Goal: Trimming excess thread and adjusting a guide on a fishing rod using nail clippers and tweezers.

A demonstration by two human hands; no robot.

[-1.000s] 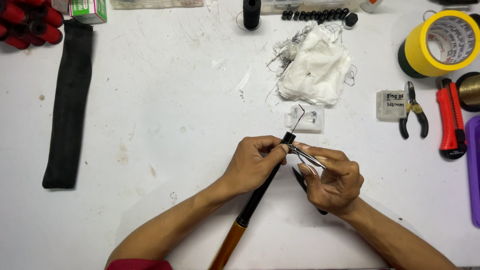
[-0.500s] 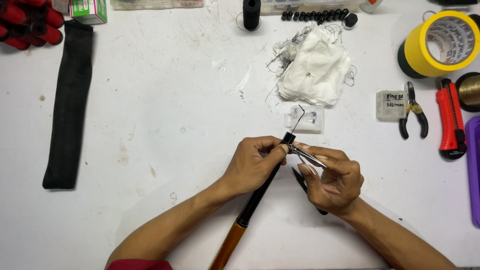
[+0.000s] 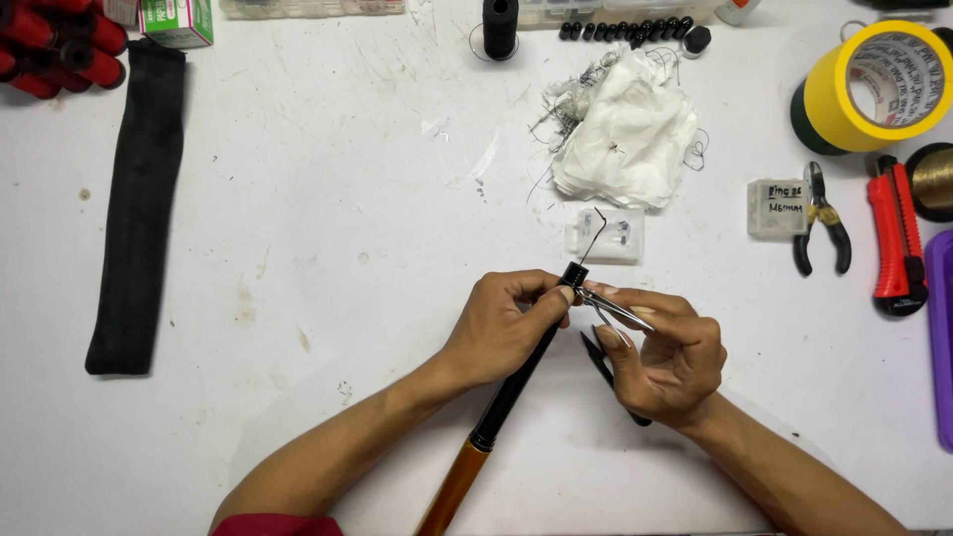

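Two hands meet at the middle of the white bench (image 3: pixel 298 199): the left hand (image 3: pixel 501 333) closes its fingers around the black upper end of a slim rod (image 3: pixel 516 382), which runs down toward the lower edge and turns amber near the bottom, while the right hand (image 3: pixel 665 362) pinches small metal tweezers (image 3: pixel 615 310) whose tips touch the rod's tip beside the left thumb. Just beyond the tip lies a small clear packet (image 3: pixel 608 238), with a crumpled white cloth (image 3: pixel 630 134) above it, pliers (image 3: pixel 822 218) and a red utility knife (image 3: pixel 896 238) to the right, and a black fabric sleeve (image 3: pixel 139 199) well apart at the left.
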